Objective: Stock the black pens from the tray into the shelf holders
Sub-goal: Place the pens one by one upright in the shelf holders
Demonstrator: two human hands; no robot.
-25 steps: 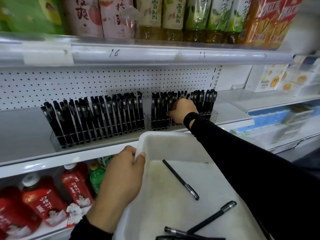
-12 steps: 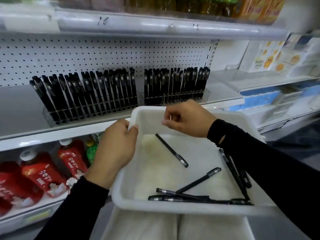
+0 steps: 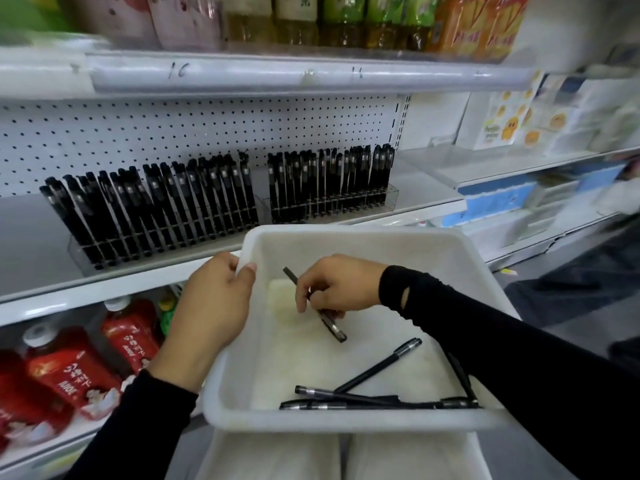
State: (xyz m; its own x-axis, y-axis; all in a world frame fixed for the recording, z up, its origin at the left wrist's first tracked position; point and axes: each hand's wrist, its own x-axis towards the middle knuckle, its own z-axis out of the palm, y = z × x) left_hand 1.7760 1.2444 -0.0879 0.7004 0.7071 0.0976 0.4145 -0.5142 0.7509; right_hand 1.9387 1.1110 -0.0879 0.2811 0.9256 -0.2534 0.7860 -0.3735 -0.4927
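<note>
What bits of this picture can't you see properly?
All in the head view:
The thin black pen held by the right hand: its middle is covered by the fingers.
The black pens in the near right corner of the white plastic tray: partly hidden behind the black sleeve.
The drink bottles on the top shelf: cut off by the top edge, labels blurred.
The yellow-printed boxes on the right: blurred, writing unreadable.
</note>
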